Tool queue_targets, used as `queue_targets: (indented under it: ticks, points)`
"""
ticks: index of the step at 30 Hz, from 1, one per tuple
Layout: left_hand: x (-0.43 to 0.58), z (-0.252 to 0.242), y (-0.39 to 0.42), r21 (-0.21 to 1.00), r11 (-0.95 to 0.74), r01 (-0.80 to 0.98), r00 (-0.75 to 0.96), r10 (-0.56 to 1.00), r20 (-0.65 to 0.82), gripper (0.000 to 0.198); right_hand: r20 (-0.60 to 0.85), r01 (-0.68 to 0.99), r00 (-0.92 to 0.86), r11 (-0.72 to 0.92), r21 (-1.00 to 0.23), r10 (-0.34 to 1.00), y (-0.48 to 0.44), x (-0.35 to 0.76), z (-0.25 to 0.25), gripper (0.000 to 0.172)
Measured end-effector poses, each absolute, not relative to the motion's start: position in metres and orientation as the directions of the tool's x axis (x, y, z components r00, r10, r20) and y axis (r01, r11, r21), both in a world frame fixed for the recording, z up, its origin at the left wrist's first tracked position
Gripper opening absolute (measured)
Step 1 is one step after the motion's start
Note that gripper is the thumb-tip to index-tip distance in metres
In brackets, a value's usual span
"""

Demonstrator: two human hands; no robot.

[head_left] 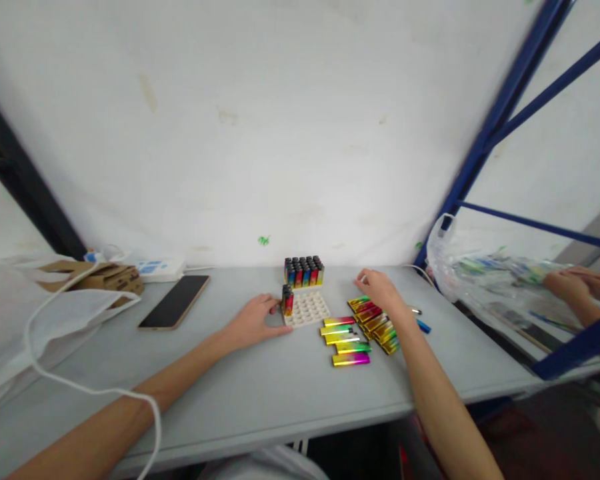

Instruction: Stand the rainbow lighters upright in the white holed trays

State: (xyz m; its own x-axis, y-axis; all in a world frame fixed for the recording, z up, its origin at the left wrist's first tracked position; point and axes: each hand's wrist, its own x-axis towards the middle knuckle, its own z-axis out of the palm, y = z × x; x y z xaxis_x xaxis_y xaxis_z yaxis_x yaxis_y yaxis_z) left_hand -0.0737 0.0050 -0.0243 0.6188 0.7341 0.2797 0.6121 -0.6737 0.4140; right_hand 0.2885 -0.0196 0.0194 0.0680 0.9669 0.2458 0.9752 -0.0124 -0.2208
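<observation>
My left hand (255, 322) rests on the table with thumb and fingers spread. It is at the left side of a white holder tray (307, 308) with rows of small round holes. A few upright lighters (287, 301) with black tops stand at that tray's left edge, by my fingertips. My right hand (377, 288) hovers over the far end of a pile of shiny, multicoloured lighters (375, 323). Its fingers are loosely bent, with nothing visible between them. Several more lighters (350, 359) lie in a loose column left of the pile.
Behind the tray stands a block of upright lighters (305, 272). A phone (175, 303), a brown cardboard piece (123, 280) and a white bag (40, 333) lie at left, with a white cable (95, 390) in front. A blue frame (480, 153) borders the right; another person's hands (575, 283) are beyond.
</observation>
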Motion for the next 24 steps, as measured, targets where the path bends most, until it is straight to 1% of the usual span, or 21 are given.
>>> queue_targets:
  ticks: [1, 2, 4, 6, 10, 13, 14, 15, 16, 18, 20, 21, 22, 24]
  points:
    - [-0.074, -0.024, 0.005, 0.414, -0.673, 0.613, 0.619, 0.734, 0.278, 0.054, 0.19, 0.972, 0.14, -0.098, -0.212, 0.972, -0.018, 0.303, 0.016, 0.025]
    - [-0.074, -0.023, 0.004, 0.412, -0.672, 0.616, 0.619, 0.736, 0.275, 0.054, 0.134, 0.967, 0.179, -0.149, -0.209, 0.975, -0.016, 0.313, 0.012, 0.028]
    - [-0.074, -0.023, 0.004, 0.409, -0.668, 0.621, 0.618, 0.739, 0.269, 0.055, 0.051, 0.964, 0.195, -0.182, -0.193, 0.979, -0.012, 0.325, 0.005, 0.026]
    - [-0.073, -0.023, 0.004, 0.412, -0.665, 0.624, 0.614, 0.742, 0.269, 0.055, 0.027, 0.966, 0.184, -0.176, -0.191, 0.983, -0.008, 0.327, 0.0, 0.022]
    - [-0.073, -0.024, 0.004, 0.424, -0.664, 0.616, 0.607, 0.743, 0.282, 0.055, 0.073, 0.969, 0.164, -0.147, -0.2, 0.984, -0.001, 0.321, -0.002, 0.015]
    - [-0.073, -0.025, 0.004, 0.42, -0.671, 0.611, 0.617, 0.736, 0.279, 0.054, 0.138, 0.971, 0.157, -0.127, -0.201, 0.978, 0.002, 0.317, -0.002, 0.02]
    - [-0.074, -0.025, 0.004, 0.416, -0.672, 0.613, 0.619, 0.736, 0.276, 0.054, 0.172, 0.969, 0.158, -0.118, -0.219, 0.972, 0.002, 0.316, -0.002, 0.021]
    - [-0.074, -0.025, 0.004, 0.412, -0.671, 0.616, 0.618, 0.736, 0.275, 0.053, 0.208, 0.96, 0.154, -0.097, -0.262, 0.966, 0.002, 0.314, -0.002, 0.022]
    - [-0.074, -0.025, 0.004, 0.409, -0.672, 0.617, 0.618, 0.736, 0.276, 0.053, 0.242, 0.941, 0.143, -0.056, -0.334, 0.96, 0.002, 0.312, -0.002, 0.022]
    - [-0.074, -0.026, 0.004, 0.406, -0.676, 0.615, 0.617, 0.733, 0.286, 0.052, 0.296, 0.836, 0.09, 0.09, -0.541, 0.951, 0.0, 0.304, -0.002, 0.023]
    - [-0.074, -0.026, 0.004, 0.404, -0.681, 0.611, 0.617, 0.729, 0.296, 0.052, 0.319, 0.639, 0.006, 0.242, -0.73, 0.948, -0.001, 0.293, -0.002, 0.026]
    - [-0.074, -0.027, 0.004, 0.403, -0.683, 0.61, 0.618, 0.728, 0.298, 0.053, 0.325, 0.529, -0.032, 0.292, -0.797, 0.945, -0.002, 0.285, -0.002, 0.029]
    - [-0.074, -0.027, 0.004, 0.402, -0.684, 0.608, 0.62, 0.726, 0.298, 0.053, 0.327, 0.428, -0.058, 0.32, -0.845, 0.943, -0.004, 0.278, -0.002, 0.033]
    - [-0.074, -0.027, 0.005, 0.402, -0.686, 0.607, 0.622, 0.724, 0.298, 0.054, 0.314, 0.264, -0.081, 0.324, -0.908, 0.946, -0.005, 0.261, -0.002, 0.041]
